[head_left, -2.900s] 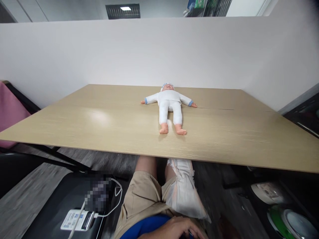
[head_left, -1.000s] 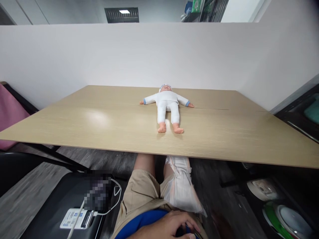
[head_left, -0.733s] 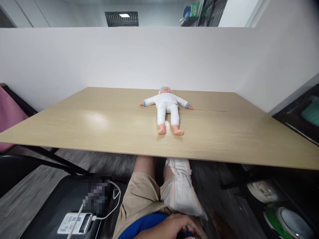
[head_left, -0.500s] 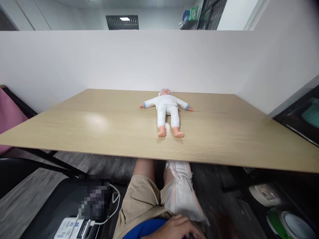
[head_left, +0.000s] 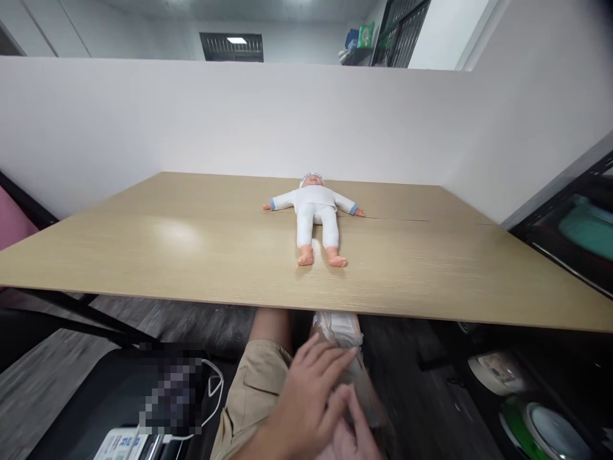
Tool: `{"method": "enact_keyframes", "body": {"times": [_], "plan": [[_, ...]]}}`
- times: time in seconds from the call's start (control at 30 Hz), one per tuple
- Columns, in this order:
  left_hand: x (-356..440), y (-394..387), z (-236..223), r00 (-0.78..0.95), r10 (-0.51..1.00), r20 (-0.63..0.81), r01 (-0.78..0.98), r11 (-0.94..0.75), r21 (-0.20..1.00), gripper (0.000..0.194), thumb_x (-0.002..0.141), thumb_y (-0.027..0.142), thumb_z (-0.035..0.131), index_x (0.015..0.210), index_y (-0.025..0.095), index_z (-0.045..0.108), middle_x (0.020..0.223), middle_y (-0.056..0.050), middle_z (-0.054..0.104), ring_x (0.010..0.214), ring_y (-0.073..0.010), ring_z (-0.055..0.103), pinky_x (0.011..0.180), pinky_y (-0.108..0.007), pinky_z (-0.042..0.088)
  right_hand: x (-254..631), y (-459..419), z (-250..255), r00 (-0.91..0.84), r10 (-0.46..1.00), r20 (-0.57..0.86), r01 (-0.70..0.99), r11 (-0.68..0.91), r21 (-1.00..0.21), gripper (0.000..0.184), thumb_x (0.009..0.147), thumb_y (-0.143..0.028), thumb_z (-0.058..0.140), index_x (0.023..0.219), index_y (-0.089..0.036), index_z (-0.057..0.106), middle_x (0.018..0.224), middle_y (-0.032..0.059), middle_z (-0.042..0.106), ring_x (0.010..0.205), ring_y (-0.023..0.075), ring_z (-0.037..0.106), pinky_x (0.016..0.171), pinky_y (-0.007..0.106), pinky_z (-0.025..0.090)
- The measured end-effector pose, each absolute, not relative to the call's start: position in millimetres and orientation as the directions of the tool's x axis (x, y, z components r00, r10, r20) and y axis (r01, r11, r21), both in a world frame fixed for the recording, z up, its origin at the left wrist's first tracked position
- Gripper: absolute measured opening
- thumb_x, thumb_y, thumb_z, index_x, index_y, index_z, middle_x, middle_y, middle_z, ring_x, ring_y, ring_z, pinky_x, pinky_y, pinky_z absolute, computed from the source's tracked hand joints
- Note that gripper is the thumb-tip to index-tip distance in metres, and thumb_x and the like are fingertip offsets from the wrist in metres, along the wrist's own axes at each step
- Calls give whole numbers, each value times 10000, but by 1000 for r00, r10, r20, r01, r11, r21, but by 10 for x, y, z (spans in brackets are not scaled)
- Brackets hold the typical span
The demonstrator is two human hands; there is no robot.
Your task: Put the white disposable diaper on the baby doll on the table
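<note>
A baby doll in a white suit with blue cuffs and a printed white cap lies on its back on the table, arms spread and bare feet towards me. On my right thigh rests a white diaper, partly covered by my hands. My left hand is over my lap in front of the diaper, its fingers stretched out and nothing in them. Beneath it, my right hand shows in part at the bottom edge, fingers apart and close to the left thumb. Whether the two hands touch I cannot tell.
The wooden table spans the view before a white partition. A black chair at lower left carries a white cable and a blurred item. Round containers stand at lower right, near a dark shelf.
My left hand has risen from the bottom edge over my lap, its fingers now stretched. The right hand has come into view beneath it. The view has shifted slightly; the doll lies as before.
</note>
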State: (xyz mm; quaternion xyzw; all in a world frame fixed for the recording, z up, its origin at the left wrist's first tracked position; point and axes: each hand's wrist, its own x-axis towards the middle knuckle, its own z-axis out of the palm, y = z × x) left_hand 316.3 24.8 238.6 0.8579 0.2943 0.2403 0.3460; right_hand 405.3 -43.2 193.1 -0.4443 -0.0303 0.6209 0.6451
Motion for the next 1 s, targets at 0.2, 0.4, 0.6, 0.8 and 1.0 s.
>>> {"method": "enact_keyframes", "body": {"times": [0.2, 0.4, 0.6, 0.8, 1.0], "plan": [[2468, 428, 2584, 426, 904, -20, 336, -138, 932, 577, 1181, 500, 320, 1357, 211, 787, 1330, -108, 802, 1255, -270, 711, 1173, -419, 506, 4174, -628, 2100, -426, 856, -292, -671, -516, -533, 990, 789, -944, 701, 1472, -228, 727, 1600, 143, 640, 1608, 358, 472, 1392, 570, 149], [2237, 175, 2619, 278, 957, -88, 121, 56, 991, 523, 1084, 618, 566, 1324, 233, 825, 1346, -97, 810, 1258, -316, 730, 1165, -428, 540, 4355, -511, 2305, -454, 868, -199, -727, -491, -480, 732, 882, -827, 740, 1400, -312, 786, 1549, 95, 693, 1465, 338, 637, 1372, 572, 238], [2357, -158, 2526, 372, 905, -205, -114, 264, 958, 574, 1016, 664, 645, 1353, 237, 828, 1446, -128, 772, 1418, -387, 663, 1317, -560, 415, 4280, -455, 2412, -472, 869, -146, -781, -490, -388, 548, 937, -679, 791, 1352, -320, 812, 1470, 57, 748, 1360, 252, 715, 1266, 441, 441], [2470, -317, 2633, 262, 951, -166, -110, 200, 974, 556, 966, 604, 759, 1379, 233, 795, 1477, -138, 753, 1468, -371, 637, 1312, -516, 434, 4261, -452, 2634, -415, 895, -164, -775, -442, -451, 628, 926, -771, 739, 1362, -324, 805, 1486, 85, 740, 1449, 300, 652, 1337, 526, 338], [2527, -295, 2734, 98, 992, 80, 108, -90, 990, 328, 946, 434, 834, 1197, 231, 779, 1135, -86, 844, 1054, -263, 808, 1006, -346, 649, 4267, -509, 2724, -372, 920, -127, -636, -352, -687, 869, 904, -897, 625, 1496, -267, 707, 1572, 152, 666, 1599, 365, 489, 1384, 607, 191]]}}
